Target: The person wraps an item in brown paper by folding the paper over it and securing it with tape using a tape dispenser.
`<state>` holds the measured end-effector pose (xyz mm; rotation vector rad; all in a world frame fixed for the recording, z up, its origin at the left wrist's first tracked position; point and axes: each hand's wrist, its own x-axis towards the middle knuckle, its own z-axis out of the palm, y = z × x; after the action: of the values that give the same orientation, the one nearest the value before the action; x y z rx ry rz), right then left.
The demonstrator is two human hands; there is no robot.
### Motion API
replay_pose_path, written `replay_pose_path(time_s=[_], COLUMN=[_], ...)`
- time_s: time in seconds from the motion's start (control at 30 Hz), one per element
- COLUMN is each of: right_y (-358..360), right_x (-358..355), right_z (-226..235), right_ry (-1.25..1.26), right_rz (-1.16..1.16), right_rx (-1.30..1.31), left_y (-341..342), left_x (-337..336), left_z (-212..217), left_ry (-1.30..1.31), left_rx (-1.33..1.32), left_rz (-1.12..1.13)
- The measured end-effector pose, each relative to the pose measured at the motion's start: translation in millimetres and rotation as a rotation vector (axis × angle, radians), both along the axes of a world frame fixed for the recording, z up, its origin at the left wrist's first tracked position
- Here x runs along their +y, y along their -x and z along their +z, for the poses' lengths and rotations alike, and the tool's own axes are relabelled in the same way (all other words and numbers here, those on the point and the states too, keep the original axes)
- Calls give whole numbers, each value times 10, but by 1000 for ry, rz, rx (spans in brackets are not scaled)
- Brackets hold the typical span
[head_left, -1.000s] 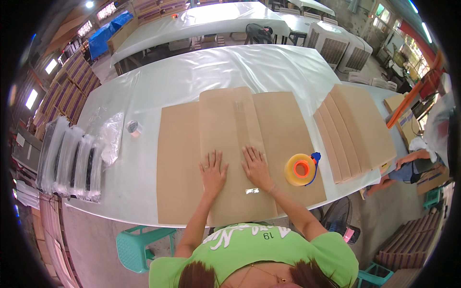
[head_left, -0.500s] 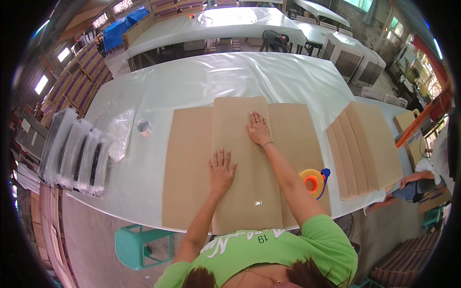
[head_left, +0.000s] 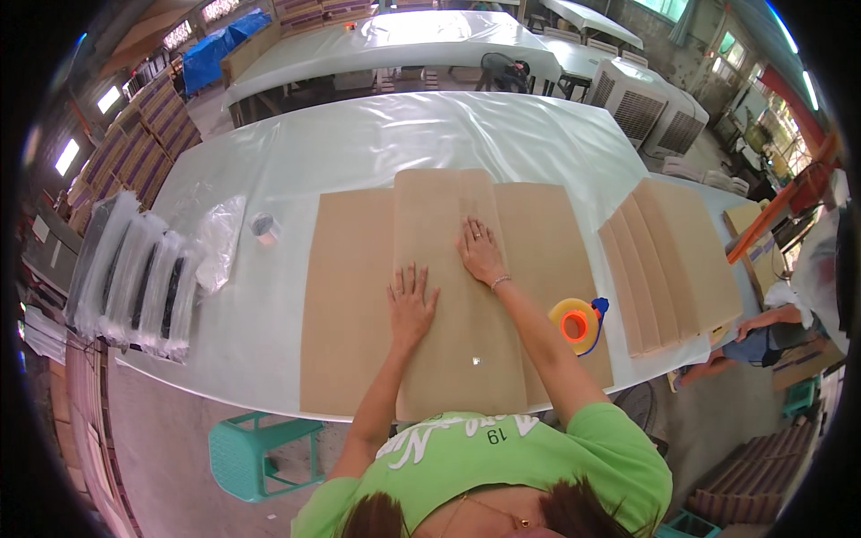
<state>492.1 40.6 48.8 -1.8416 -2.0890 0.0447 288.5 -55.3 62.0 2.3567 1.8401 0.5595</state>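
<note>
A brown cardboard sheet lies on the table in front of me, with a raised middle panel running away from me between two flat side parts. My left hand rests flat on the left part of that panel, fingers spread. Farther off and to the right, my right hand presses on the same panel, palm down with fingers stretched out. Neither hand grips anything. A small shiny patch shows on the panel near me. Beside my right forearm, a yellow tape roll with an orange core and blue dispenser lies on the cardboard.
Folded cardboard pieces are stacked at the table's right. Plastic-wrapped bundles, a clear plastic bag and another tape roll lie on the left. A green stool stands at the front edge. Another person's arm shows far right.
My right hand has slid a little toward me along the middle panel. My left hand stays at about the same spot. The whole view has shifted slightly.
</note>
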Motion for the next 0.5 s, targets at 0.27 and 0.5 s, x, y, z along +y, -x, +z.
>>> replay_pose_path(time_s=[0.27, 0.5], right_y=[108, 237], right_x=[-772, -1435], right_z=[6, 59], right_ry=[5, 27], right_rz=[5, -18], right_rx=[20, 4], left_y=[21, 119], left_x=[-93, -561], left_z=[-79, 2], left_ry=[-58, -22], left_rx=[21, 19], left_rz=[-58, -198])
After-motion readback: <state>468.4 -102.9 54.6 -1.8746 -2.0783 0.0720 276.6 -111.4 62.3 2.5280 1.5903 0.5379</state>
